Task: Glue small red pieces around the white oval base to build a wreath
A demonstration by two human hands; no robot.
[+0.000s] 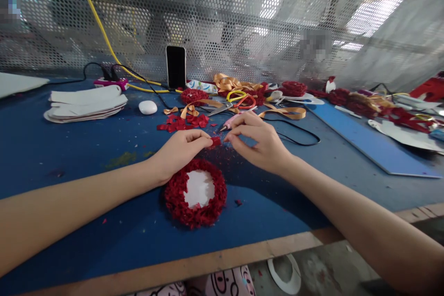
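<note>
My left hand (182,148) and my right hand (258,141) meet above the blue table, both pinching a small red ribbon piece (215,141) between the fingertips. My right hand also grips a pink-handled tool (229,122) whose tip points left. Just below my hands lies a white round disc ringed with crumpled red ribbon pieces (196,192), its middle still bare white. A small pile of cut red ribbon pieces (182,122) lies just beyond my left hand.
Behind are scissors (231,104), gold ribbon (229,82), an upright phone (175,67), a white oval object (148,107), stacked white cut-outs (86,104), black and yellow cables, and a blue board (367,141) at right. A perforated metal screen backs the table.
</note>
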